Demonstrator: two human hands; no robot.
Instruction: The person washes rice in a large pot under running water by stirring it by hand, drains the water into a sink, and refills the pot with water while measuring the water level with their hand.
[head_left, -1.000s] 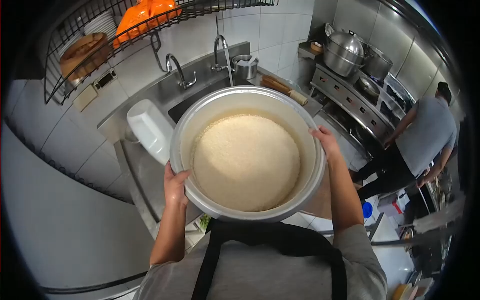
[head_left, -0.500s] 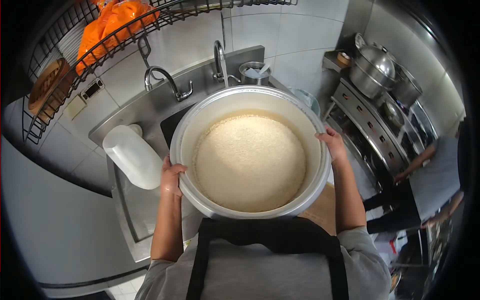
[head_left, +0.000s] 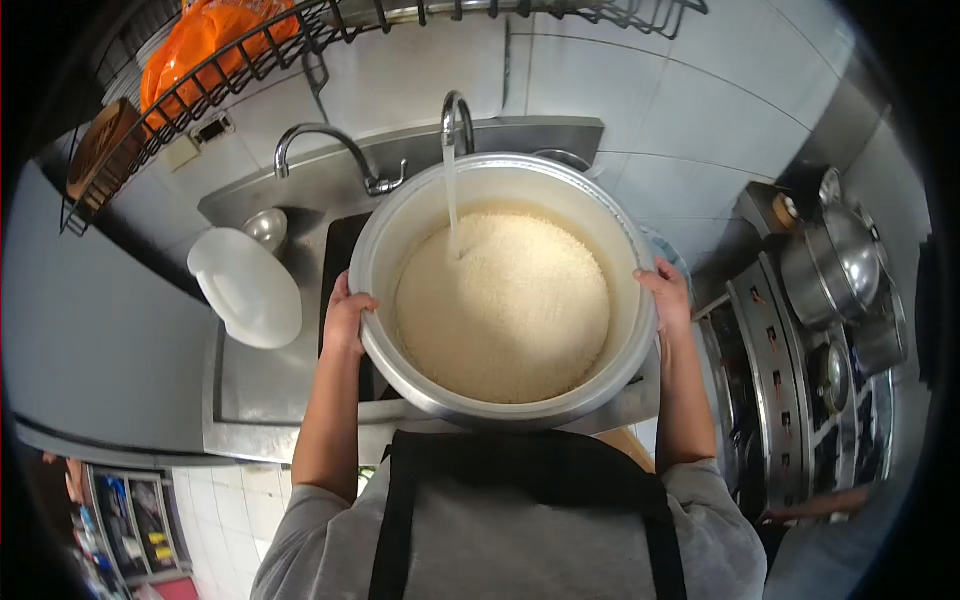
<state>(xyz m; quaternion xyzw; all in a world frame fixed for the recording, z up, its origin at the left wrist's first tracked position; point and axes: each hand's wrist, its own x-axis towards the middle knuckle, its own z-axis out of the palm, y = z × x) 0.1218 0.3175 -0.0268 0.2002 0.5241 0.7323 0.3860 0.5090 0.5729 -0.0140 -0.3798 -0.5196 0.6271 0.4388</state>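
A large round metal pot (head_left: 377, 345) is held over the sink by both hands. Pale grain that looks like rice (head_left: 510, 320) fills its lower part. My left hand (head_left: 346, 312) grips the rim on the left, thumb over the edge. On the right rim my right hand (head_left: 664, 290) is closed in the same way. The fingers under the rim are partly hidden. Water (head_left: 452, 195) runs from the right-hand faucet (head_left: 457, 112) into the pot, onto the left part of the grain.
A second faucet (head_left: 322, 140), a white plastic container (head_left: 245, 288) and a metal bowl (head_left: 267, 229) are at the left. A wire rack (head_left: 330, 28) hangs above. The stove (head_left: 770, 380) with metal pots (head_left: 830, 268) stands at the right, near another person's arm (head_left: 820, 505).
The pot has come under the right-hand faucet, and its stream now falls inside. The view has turned, so the stove sits farther right and the other person is mostly out of view.
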